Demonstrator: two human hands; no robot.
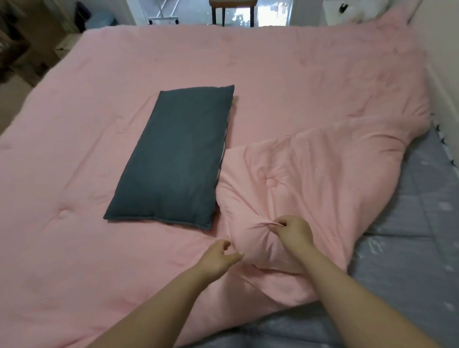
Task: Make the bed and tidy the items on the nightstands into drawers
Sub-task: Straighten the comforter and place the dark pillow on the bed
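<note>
Right hand [294, 230] pinches folded pink duvet [297, 65] corner, left hand [221, 255] loosely spread beside it; tugging could drag grey pillow [172, 155] askew.

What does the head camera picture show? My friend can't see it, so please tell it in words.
A person's right hand pinches a folded-back corner of a pink quilt on a bed, while the left hand reaches in beside it. A dark grey pillow lies on the quilt, and a grey sheet shows underneath.
</note>
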